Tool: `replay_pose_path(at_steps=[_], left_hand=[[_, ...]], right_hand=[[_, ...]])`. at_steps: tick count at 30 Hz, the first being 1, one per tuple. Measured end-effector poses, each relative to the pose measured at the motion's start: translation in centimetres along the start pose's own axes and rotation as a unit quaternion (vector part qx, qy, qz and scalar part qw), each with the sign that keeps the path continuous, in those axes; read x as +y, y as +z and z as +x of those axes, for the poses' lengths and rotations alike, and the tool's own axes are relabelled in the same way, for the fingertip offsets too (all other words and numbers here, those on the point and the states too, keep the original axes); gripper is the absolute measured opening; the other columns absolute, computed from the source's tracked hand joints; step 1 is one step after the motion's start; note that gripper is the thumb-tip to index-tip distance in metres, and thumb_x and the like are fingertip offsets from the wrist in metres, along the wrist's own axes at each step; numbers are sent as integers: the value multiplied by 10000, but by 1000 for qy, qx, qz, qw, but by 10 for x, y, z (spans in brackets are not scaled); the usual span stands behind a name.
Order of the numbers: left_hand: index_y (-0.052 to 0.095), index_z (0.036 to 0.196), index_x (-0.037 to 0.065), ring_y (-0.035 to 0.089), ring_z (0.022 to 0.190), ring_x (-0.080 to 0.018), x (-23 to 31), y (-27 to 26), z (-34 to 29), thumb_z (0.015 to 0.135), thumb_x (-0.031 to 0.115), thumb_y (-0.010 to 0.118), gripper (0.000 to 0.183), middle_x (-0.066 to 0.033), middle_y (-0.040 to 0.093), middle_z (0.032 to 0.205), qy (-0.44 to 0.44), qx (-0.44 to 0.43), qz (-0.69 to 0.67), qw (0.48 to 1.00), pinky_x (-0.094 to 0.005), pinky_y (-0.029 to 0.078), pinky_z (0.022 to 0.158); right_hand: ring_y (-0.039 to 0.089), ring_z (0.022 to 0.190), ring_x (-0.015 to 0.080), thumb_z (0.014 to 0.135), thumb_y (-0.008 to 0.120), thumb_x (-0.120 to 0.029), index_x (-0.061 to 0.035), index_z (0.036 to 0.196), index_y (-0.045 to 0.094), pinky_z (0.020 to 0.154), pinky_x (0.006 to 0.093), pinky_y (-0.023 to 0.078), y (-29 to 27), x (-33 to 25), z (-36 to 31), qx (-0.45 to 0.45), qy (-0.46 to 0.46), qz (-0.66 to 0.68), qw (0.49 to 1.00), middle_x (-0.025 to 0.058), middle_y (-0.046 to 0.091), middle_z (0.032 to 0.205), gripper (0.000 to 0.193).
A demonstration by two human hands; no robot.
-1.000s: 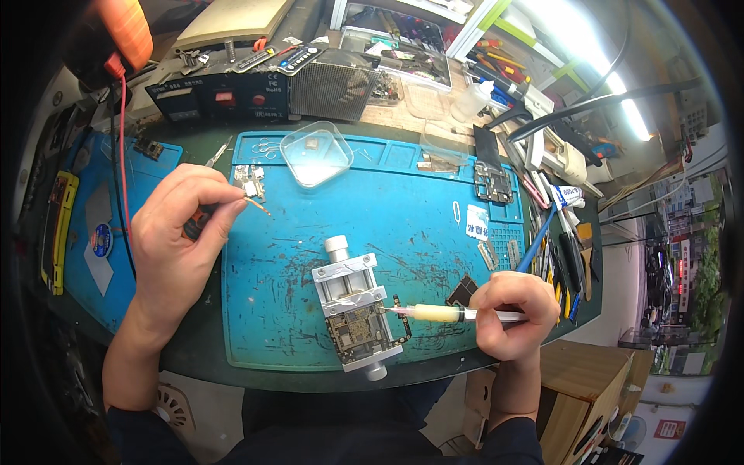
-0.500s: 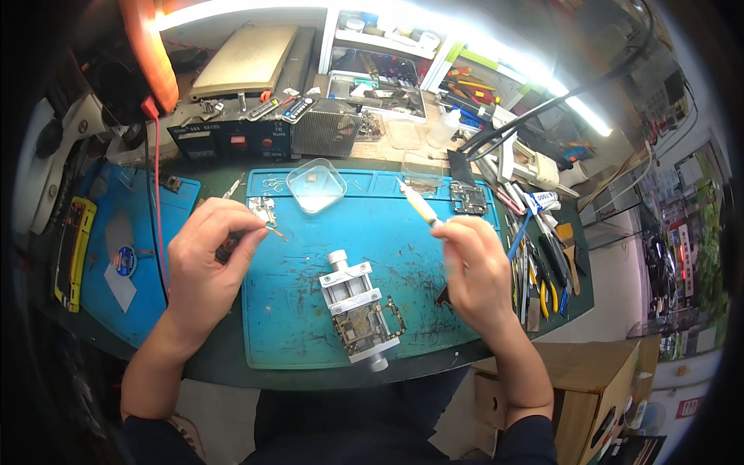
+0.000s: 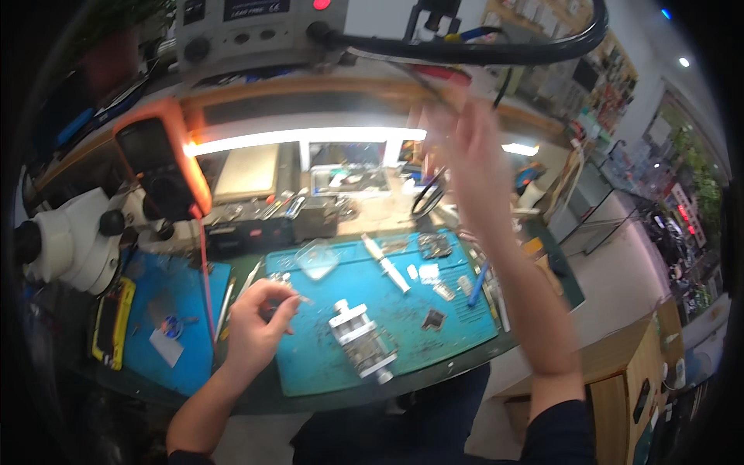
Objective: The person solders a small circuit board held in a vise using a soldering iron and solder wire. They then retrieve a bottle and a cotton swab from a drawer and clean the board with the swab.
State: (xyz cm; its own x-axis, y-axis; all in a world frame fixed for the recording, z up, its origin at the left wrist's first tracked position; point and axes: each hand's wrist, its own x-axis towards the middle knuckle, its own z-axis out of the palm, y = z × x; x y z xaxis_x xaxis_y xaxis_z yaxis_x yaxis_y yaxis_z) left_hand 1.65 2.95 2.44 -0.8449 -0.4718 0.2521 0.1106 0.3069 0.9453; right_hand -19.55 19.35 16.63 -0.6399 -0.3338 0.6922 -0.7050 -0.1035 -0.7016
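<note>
My left hand (image 3: 263, 322) hovers over the left part of the blue mat (image 3: 310, 364), thumb and forefinger pinched on a thin strip (image 3: 304, 299), now blurred. My right hand (image 3: 471, 147) is raised high toward the shelf, beside a thick black cable (image 3: 473, 53); motion smears its fingers. On the mat lies a syringe (image 3: 386, 265) with a pale barrel. A metal clamp holder (image 3: 353, 325) stands mid-mat, gripping a circuit board (image 3: 370, 351).
Behind the mat is a clear plastic box (image 3: 318, 261). A dark board (image 3: 434, 246) and a small black chip (image 3: 434, 318) lie at right. An orange multimeter (image 3: 161, 159) and white microscope (image 3: 74, 242) stand left. A grey control unit (image 3: 252, 35) sits on the shelf.
My right hand has put the syringe down on the mat and risen toward the shelf. My left hand keeps its pinch. The view has tilted up.
</note>
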Motion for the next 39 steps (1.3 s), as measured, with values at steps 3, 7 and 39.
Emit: replay_pose_path(at_steps=[3, 7, 39], left_hand=[[604, 997, -5, 630, 767, -105, 12, -5, -9, 940, 85, 651, 116, -74, 641, 888, -133, -63, -185, 972, -228, 518, 577], [628, 1013, -13, 620, 669, -116, 11, 2, -22, 938, 137, 669, 172, -90, 670, 854, -220, -83, -268, 934, -229, 504, 600], [652, 893, 6, 624, 674, -112, -2, 47, -76, 840, -33, 711, 88, -85, 638, 894, 30, 62, 26, 997, -224, 520, 543]], right_hand=[[660, 926, 192, 961, 604, -192, 51, 1147, 597, 842, 318, 555, 6, -3, 106, 55, 197, 288, 936, 143, 681, 1008, 306], [633, 593, 251, 963, 575, -202, 39, 904, 632, 500, 373, 504, -18, 43, 206, 61, 194, 186, 961, 142, 657, 741, 254], [397, 440, 47, 963, 597, -344, -78, 758, 617, 436, 253, 324, -144, 46, 172, 55, 80, -32, 995, -9, 537, 595, 336]])
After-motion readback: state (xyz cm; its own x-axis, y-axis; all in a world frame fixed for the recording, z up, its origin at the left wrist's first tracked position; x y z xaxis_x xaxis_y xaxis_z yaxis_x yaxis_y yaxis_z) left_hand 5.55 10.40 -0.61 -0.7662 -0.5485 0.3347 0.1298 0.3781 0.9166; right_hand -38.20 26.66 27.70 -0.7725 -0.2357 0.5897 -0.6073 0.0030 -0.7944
